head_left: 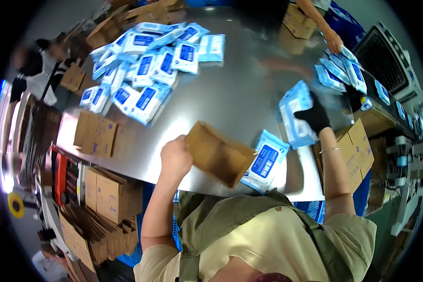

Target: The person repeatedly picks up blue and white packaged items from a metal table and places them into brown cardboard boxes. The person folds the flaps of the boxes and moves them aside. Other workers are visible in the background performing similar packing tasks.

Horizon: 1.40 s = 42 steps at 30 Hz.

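My bare left hand [176, 155] grips the left edge of an open, hollow cardboard box [221, 154], tilted over the near side of the metal table. My right hand [315, 114], in a black glove, is closed around the right side of a light-blue and white wipes pack [292, 113]. Its fingertips are partly lost against the dark glove, and whether a second pack lies under that one I cannot tell. Between the box and my right hand, another wipes pack [267, 160] lies flat on the table, close to the box's right edge.
A large heap of wipes packs [145, 66] covers the table's far left. At far right, another person's hand [332, 41] touches several packs [340, 70] near a conveyor [390, 101]. Cardboard boxes [95, 134] stand at left; flattened cartons [98, 216] are stacked below.
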Available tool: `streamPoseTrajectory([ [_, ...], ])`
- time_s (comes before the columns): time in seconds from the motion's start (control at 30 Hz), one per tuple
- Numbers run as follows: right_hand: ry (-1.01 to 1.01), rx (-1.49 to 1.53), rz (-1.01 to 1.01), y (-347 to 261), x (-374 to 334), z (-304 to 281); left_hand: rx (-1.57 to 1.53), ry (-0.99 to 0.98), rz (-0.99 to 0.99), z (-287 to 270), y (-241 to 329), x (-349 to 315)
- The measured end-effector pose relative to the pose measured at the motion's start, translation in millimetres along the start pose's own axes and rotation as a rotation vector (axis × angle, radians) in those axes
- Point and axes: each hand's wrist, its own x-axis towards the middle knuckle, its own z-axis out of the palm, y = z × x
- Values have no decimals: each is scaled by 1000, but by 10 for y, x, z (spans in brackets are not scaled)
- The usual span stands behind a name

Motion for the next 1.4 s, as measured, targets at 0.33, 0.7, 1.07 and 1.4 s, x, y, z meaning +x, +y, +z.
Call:
streamPoseTrajectory([
  [0.33, 71, 68, -869, -2285, -1116, 151, -35, 191, 67, 165, -89, -87],
  [0.7, -719, -229, -949, -2196, -885, 899, 117, 171, 663, 215, 108, -808],
  [1.07, -499, -954, 332, 368, -1391, -1049, 566, 542, -316, -396, -1839, -353],
  [1.4, -212, -822, 155, 371, -1258, -1029, 115, 47, 540, 189, -103, 144],
])
